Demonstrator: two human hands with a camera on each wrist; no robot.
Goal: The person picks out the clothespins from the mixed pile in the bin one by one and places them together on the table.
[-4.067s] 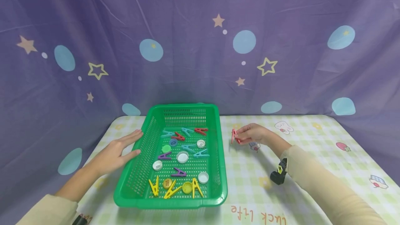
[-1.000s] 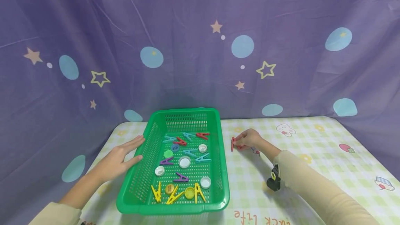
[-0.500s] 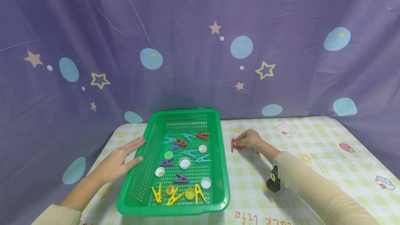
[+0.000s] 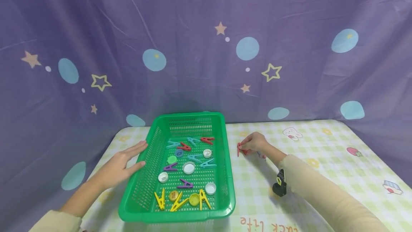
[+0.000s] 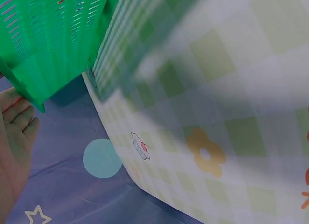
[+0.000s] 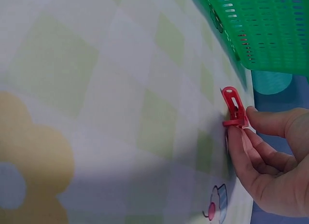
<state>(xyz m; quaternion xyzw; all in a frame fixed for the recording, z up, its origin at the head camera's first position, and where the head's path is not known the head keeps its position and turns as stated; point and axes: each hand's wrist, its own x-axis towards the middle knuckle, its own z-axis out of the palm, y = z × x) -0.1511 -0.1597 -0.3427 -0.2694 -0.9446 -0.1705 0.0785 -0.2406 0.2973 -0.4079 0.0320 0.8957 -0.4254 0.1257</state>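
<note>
My right hand (image 4: pixel 256 142) pinches a red clothespin (image 4: pixel 239 149) between thumb and fingers, just right of the green basket. In the right wrist view the clothespin (image 6: pixel 232 106) stands close over the tablecloth, its far end past the fingertips. My left hand (image 4: pixel 120 165) rests with straight fingers along the left rim of the green plastic basket (image 4: pixel 227 174). The left wrist view shows those fingers (image 5: pixel 18 113) at the basket's edge. Inside the basket lie red clothespins (image 4: pixel 207 140), blue clothespins (image 4: pixel 208 164), purple clothespins (image 4: pixel 185 184) and yellow clothespins (image 4: pixel 160 199).
Among the clothespins are several bottle caps: white caps (image 4: pixel 189 168), a light green cap (image 4: pixel 172 159), a blue cap (image 4: pixel 178 153) and yellow caps (image 4: pixel 194 199). A checked tablecloth (image 4: pixel 309 146) covers the table. Behind it hangs a purple curtain (image 4: pixel 193 92).
The head view has shifted slightly since the oldest frame. The right hand, holding the red clothespin throughout, is a little lower beside the basket. The left hand keeps to the rim.
</note>
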